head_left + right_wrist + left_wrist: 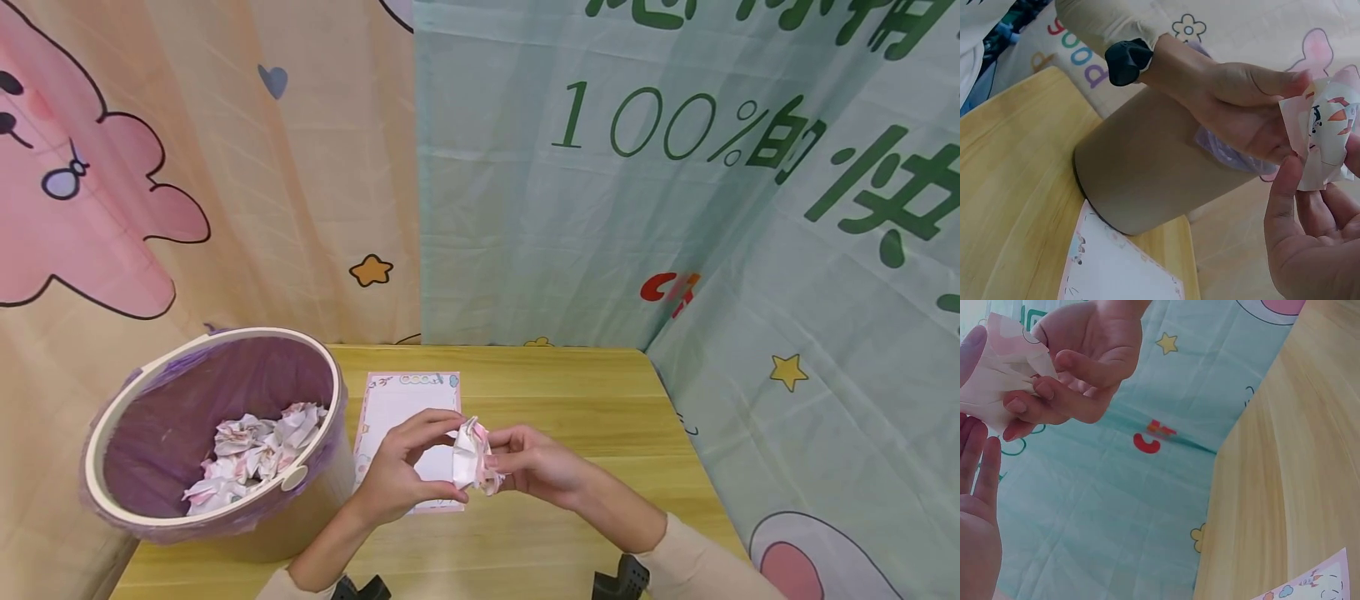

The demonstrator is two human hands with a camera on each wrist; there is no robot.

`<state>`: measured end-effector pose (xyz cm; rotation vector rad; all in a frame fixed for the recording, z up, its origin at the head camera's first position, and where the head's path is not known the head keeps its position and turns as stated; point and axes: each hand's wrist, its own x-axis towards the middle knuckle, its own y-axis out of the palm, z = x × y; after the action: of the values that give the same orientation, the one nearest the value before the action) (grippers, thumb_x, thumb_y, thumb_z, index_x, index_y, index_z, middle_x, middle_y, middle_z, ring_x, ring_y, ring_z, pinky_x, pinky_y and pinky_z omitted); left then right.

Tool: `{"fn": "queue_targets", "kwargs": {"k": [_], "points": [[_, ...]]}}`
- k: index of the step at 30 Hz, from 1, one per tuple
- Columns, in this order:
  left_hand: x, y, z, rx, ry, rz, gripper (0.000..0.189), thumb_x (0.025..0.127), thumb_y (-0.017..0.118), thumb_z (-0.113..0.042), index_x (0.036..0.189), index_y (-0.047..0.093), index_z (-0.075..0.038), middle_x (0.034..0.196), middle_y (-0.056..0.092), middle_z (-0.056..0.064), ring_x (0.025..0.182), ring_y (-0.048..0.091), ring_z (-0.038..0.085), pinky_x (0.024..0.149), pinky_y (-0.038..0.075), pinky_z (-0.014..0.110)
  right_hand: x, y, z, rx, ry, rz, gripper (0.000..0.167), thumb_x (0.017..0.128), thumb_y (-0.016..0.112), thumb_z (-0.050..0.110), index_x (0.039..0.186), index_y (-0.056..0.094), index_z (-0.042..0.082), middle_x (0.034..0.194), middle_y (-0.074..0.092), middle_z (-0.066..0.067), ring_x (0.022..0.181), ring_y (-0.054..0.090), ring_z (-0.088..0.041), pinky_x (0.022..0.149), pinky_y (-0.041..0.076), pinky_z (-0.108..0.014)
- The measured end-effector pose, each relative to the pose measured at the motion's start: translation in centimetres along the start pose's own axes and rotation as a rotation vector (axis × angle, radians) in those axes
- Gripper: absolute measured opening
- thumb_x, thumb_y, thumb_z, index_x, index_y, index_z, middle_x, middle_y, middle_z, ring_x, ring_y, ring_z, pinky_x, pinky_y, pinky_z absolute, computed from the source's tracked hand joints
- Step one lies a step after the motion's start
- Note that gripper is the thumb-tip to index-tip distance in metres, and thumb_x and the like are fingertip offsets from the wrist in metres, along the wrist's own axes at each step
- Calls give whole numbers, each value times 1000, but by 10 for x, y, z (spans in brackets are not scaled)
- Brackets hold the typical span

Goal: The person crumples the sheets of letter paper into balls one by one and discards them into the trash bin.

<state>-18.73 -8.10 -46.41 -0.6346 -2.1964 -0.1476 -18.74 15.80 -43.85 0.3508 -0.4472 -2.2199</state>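
Black wrist devices (621,578) are worn nearest the camera. Right of the bin (307,510), one crumpled paper (467,454) is held between curled fingers and thumb of the left hand (397,471) and pinched by the right hand (538,467), seemingly so that its folds are kept compact. Also right of the bin, a flat sheet (405,402) is laid on the table (585,400), partly covered by the left hand. Paper balls (251,454) inside the bin are walled off by its raised, purple-lined rim.

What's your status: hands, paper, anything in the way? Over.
Left hand and right hand both holding crumpled paper. Flat sheet on table, partly hidden behind hands. Bin at left, wads inside. No obstruction seen between hands.
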Motion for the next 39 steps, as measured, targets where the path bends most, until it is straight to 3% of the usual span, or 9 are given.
{"fn": "queue_targets", "kwargs": {"k": [4, 9, 16, 19, 24, 27, 35, 39], "points": [[0, 1, 2, 13, 8, 25, 71, 73, 93, -9, 134, 62, 11, 128, 60, 26, 119, 60, 26, 93, 58, 38, 1, 0, 2, 0, 18, -30, 27, 99, 59, -3, 120, 72, 5, 106, 75, -7, 91, 70, -14, 81, 58, -26], [1, 2, 3, 14, 2, 24, 64, 73, 92, -8, 129, 66, 11, 125, 62, 25, 117, 62, 26, 96, 56, 37, 4, 2, 5, -41, 46, -97, 23, 95, 62, -6, 114, 74, 1, 97, 76, -8, 83, 71, -13, 73, 58, -24], [3, 4, 6, 63, -9, -2, 72, 55, 94, 15, 123, 69, 7, 119, 66, 23, 113, 64, 29, 98, 55, 36, 9, 5, 9, -87, 122, -208, 19, 90, 64, -8, 102, 77, 0, 86, 75, -6, 70, 69, -11, 65, 57, -23], [2, 6, 9, 69, 0, -15, 68, 58, 93, 15, 121, 70, 7, 118, 67, 22, 111, 65, 29, 96, 56, 33, 11, 7, 11, -129, 151, -270, 17, 88, 66, -7, 100, 77, -2, 84, 74, -5, 68, 68, -10, 64, 57, -22], [5, 8, 18, 103, 97, -24, 50, 76, 89, 4, 121, 70, 6, 116, 67, 24, 109, 66, 32, 93, 57, 34, 15, 8, 15, -209, 153, -361, 16, 85, 68, -5, 99, 77, -4, 79, 73, -5, 62, 64, -10, 57, 50, -19], [8, 9, 21, 112, 115, -34, 39, 83, 85, -1, 119, 72, 5, 114, 69, 22, 109, 67, 32, 93, 57, 35, 17, 7, 17, -217, 138, -383, 16, 85, 68, -6, 98, 76, -5, 79, 73, -6, 63, 65, -11, 58, 52, -19], [16, 11, 24, -2, 43, -108, 29, 87, 74, 16, 116, 70, 13, 108, 67, 23, 106, 67, 29, 90, 58, 33, 19, 5, 22, -169, 67, -414, 22, 87, 66, -6, 107, 74, -11, 85, 74, -8, 67, 66, -10, 61, 52, -19], [14, 11, 26, -83, -57, -195, 26, 91, 70, 15, 117, 68, 16, 111, 66, 20, 107, 66, 24, 91, 57, 29, 19, 8, 25, -222, 39, -409, 22, 89, 64, -3, 108, 71, -12, 87, 71, -6, 68, 60, -9, 60, 47, -19]]}}
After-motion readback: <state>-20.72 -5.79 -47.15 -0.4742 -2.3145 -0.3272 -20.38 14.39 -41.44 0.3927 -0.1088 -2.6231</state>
